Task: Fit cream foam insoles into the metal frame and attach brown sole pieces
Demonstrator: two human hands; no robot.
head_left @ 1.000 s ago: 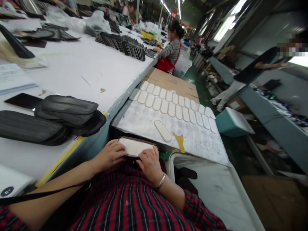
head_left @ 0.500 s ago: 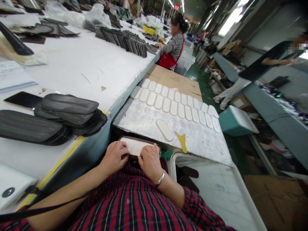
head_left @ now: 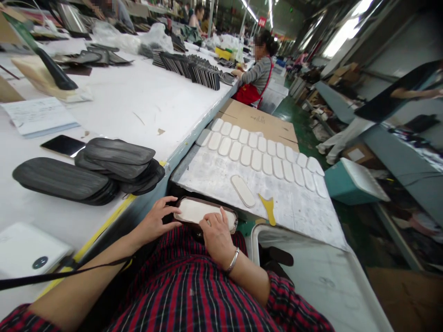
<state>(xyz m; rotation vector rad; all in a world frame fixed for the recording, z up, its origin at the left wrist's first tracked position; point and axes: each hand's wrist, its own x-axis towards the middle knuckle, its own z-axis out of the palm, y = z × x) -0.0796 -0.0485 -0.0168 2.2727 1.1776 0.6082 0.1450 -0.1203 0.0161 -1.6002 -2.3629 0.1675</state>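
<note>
In front of my waist lies a long white oval piece with a dark brown rim. My left hand is at its left end, fingers stretched and spread, the fingertips at the rim. My right hand, with a bracelet at the wrist, rests over its right half, fingers bent and pressed on the white face and the far edge. The underside of the piece is hidden. Just beyond, on the whitish board, lie a single loose white oval insert and a yellow notched scraper.
Rows of white oval inserts cover the board's far part. Stacks of black oval pieces and a phone lie on the left table. A pale bin stands at my right. A co-worker sits beyond the cardboard.
My left hand has moved left off the white face to the left end, its fingers spreading apart. My right hand stays on the right half. The whole view has shifted a little.
</note>
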